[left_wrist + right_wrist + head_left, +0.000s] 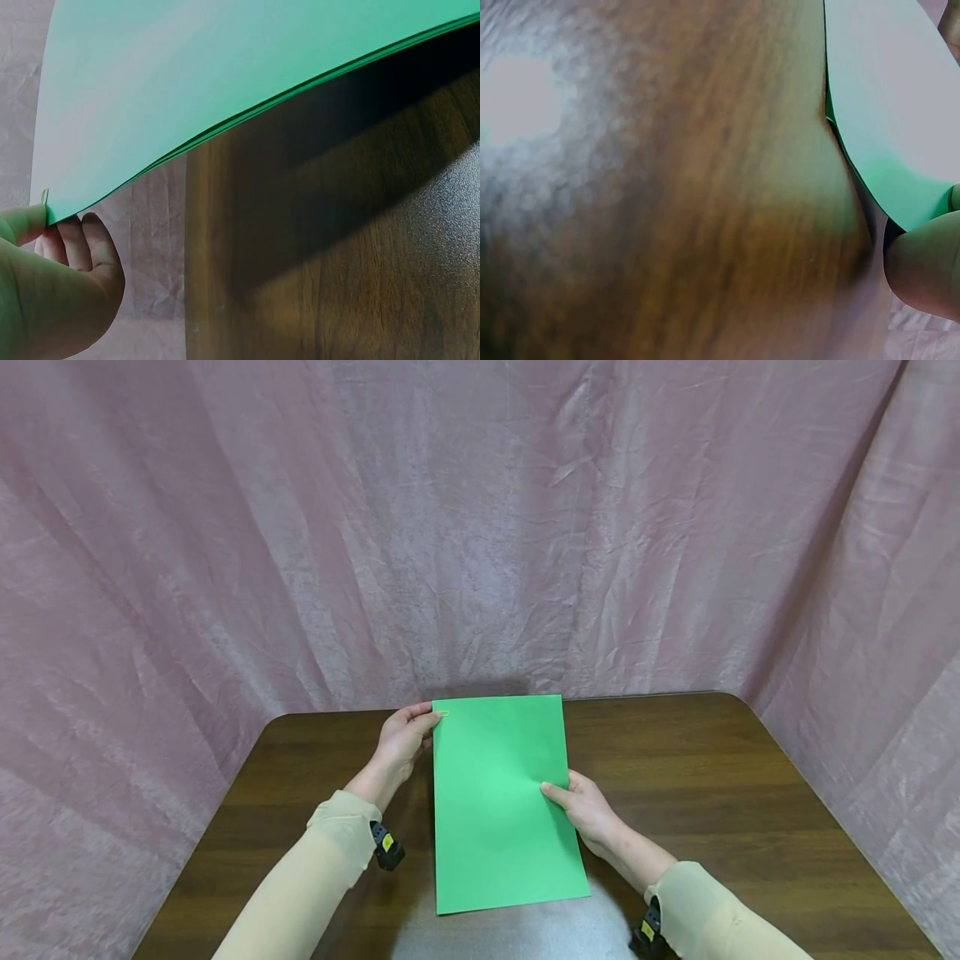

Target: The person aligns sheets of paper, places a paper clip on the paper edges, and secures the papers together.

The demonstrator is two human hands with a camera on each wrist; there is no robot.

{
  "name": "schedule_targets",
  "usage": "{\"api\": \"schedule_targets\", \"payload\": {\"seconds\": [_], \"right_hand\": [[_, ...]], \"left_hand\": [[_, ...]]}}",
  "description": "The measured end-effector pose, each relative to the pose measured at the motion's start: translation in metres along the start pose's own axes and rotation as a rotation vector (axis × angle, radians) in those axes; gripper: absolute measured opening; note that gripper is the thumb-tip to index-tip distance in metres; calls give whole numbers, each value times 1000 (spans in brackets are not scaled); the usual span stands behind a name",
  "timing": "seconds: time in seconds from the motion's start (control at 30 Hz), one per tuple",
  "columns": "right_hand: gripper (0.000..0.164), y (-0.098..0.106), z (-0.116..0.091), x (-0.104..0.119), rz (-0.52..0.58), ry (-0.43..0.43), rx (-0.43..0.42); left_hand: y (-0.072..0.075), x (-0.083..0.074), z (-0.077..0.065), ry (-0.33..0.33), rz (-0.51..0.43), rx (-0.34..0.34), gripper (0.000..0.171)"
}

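Several green sheets of paper (502, 818) are held together above the table, tilted with the far end raised; their layered edges show in the left wrist view. A small yellowish paper clip (445, 713) sits at the far left corner. My left hand (401, 743) pinches that corner, thumb on top against the clip and fingers beneath. My right hand (592, 814) grips the right edge about halfway along, thumb on top and the other fingers mostly hidden underneath. In the right wrist view the paper (900, 112) bends near that grip.
A dark brown wooden table (690, 760) with rounded far corners lies under the paper. Pink curtains (480, 527) hang behind it and along both sides. Light glares off the table's near part.
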State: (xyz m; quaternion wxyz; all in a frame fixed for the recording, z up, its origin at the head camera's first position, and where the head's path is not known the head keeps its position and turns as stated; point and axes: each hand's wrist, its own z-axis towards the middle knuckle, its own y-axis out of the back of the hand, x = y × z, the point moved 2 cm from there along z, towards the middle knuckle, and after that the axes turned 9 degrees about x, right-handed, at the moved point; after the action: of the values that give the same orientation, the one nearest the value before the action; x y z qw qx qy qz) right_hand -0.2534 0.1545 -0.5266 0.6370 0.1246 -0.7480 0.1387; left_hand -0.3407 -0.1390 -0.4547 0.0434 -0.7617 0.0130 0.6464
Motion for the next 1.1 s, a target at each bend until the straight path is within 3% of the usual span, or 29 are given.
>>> {"api": "schedule_targets", "payload": {"seconds": [0.33,0.8,1.1], "right_hand": [[39,-1,-3,1,14,2,2],[41,-5,-3,-1,24,-2,15],[42,-7,-3,0,39,-8,-2]], "left_hand": [[0,2,0,3,-20,11,41],[-2,2,-3,-23,11,-51,39],[-3,0,-5,-10,-16,-28,42]]}}
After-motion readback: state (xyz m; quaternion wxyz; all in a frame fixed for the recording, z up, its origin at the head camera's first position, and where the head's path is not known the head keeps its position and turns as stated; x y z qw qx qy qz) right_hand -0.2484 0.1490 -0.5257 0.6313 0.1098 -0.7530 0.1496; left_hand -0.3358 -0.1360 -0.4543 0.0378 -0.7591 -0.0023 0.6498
